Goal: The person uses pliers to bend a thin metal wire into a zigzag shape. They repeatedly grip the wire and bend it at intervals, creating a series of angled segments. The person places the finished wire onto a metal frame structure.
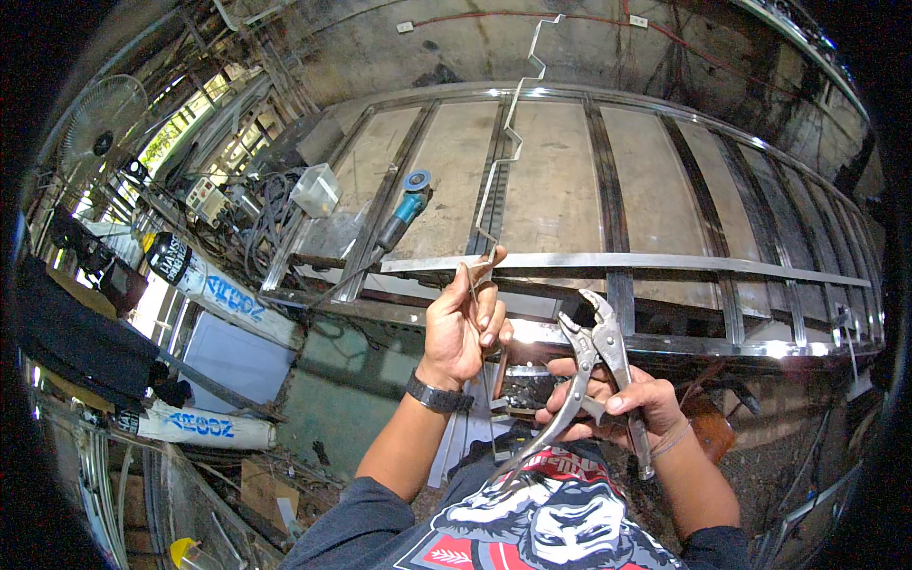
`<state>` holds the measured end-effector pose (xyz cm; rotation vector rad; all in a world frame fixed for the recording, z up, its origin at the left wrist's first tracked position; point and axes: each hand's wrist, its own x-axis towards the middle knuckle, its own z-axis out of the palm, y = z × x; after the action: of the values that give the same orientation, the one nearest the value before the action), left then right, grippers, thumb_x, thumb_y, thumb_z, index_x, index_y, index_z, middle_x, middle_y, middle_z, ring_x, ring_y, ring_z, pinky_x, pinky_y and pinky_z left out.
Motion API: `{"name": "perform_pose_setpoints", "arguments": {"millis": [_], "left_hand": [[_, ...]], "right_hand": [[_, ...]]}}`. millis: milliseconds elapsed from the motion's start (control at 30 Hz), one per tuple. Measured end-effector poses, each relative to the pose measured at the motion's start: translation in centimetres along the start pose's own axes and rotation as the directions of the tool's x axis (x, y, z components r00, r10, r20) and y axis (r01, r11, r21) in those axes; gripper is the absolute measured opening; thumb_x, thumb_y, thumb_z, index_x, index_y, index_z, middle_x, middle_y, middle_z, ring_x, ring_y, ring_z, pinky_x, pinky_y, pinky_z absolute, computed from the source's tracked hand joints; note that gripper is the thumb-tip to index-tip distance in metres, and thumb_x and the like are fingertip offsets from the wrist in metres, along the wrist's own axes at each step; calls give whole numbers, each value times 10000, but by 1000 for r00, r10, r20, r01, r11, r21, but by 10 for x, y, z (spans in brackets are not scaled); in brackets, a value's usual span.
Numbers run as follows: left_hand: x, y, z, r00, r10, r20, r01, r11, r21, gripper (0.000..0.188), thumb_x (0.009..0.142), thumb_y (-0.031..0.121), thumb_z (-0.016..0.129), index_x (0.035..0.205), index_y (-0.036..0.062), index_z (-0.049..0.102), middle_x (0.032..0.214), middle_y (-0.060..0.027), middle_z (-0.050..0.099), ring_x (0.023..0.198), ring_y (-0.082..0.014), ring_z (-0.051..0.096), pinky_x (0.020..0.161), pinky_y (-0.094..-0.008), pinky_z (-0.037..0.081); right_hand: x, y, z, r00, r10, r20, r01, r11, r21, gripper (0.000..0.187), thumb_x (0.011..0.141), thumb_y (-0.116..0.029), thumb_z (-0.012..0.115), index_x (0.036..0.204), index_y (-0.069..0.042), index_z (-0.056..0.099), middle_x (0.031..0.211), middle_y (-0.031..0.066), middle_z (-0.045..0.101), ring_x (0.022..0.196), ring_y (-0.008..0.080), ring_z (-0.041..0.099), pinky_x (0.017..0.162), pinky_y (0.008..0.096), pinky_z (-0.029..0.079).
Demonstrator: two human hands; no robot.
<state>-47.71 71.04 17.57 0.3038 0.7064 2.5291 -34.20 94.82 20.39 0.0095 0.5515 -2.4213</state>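
A workshop with a stained, grey concrete wall at the top, red cables running across it. A large frame of shiny steel bars lies over pale boards and catches bright glints of light. A blue angle grinder rests on it, near a clear plastic box. At the left a standing fan stands by an open, daylit side with greenery beyond. Two white gas cylinders lie lower left.

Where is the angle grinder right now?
In the head view, the angle grinder lies left of centre on the steel frame, above the left hand and beside a clear plastic box.
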Motion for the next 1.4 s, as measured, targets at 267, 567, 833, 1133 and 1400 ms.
{"name": "perform_pose_setpoints", "arguments": {"millis": [267,567,833,1133,1400], "left_hand": [[2,-1,-8,994,-60,93,74,986,-151,596,1102,504,368,1492,66,476,805,-73,512,561,-186,491,533,-358,496],[6,-4,-12,994,-104,33,107,986,-130,566,1100,505,360,1468,99,504,1377,-191,584,1119,-381,666,730,-503,636],[3,3,-17,975,-220,15,219,975,43,592,1083,556,378,1482,139,512,1069,-102,573,778,-250,580,643,-446,578],[-10,-12,14,992,-117,-45,121,990,75,548,1102,475,407,1463,74,505,1146,-74,627,705,-156,654,471,-271,535],[-17,-12,16,994,-100,-35,104,981,163,542,1101,446,432,1460,44,490,1041,-76,671,709,-140,653,483,-278,566]], "right_hand": [[2,7,9,999,26,-41,-28,999,-27,754,748,56,639,1464,87,403,1394,372,537,1366,499,498,1132,613,433],[2,7,7,997,36,-73,-49,982,-182,679,780,24,675,1426,61,470,1328,301,618,1286,389,602,1103,485,497],[4,9,7,986,-29,-162,-73,804,-590,473,901,-80,694,1343,31,570,1176,130,710,1123,205,666,1026,359,506],[31,-19,31,985,-39,-169,-109,618,-779,377,936,-147,699,1270,14,626,1056,52,696,947,126,642,875,307,525],[49,-24,25,985,-54,-163,-101,588,-803,284,924,-114,658,1179,10,673,902,40,704,799,140,662,769,311,544]]}}
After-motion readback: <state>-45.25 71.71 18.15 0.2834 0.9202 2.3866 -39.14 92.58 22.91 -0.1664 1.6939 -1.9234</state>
